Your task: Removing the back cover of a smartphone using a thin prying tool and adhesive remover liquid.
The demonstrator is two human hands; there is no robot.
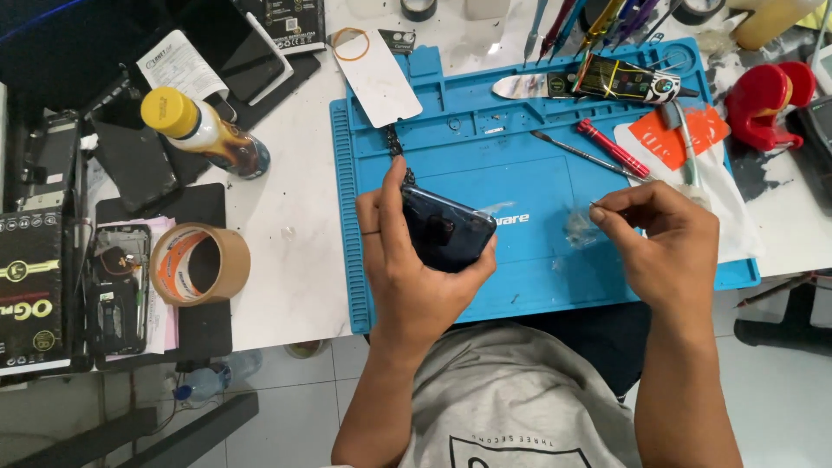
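Your left hand (407, 260) grips the dark glossy rectangular phone (446, 230) above the blue silicone work mat (520, 173), fingers wrapped around its lower end; its long axis runs from upper left to lower right; your right hand (663, 247), off to the phone's right and apart from it, pinches a thin metal pin (598, 205) pointing left toward it.

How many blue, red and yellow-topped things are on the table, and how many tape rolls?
Blue: 1, the work mat under the left hand holding the dark phone.
Red: 2, the screwdriver and the red holder.
Yellow-capped: 1, the bottle.
Tape rolls: 1, the brown roll.
Total: 5.
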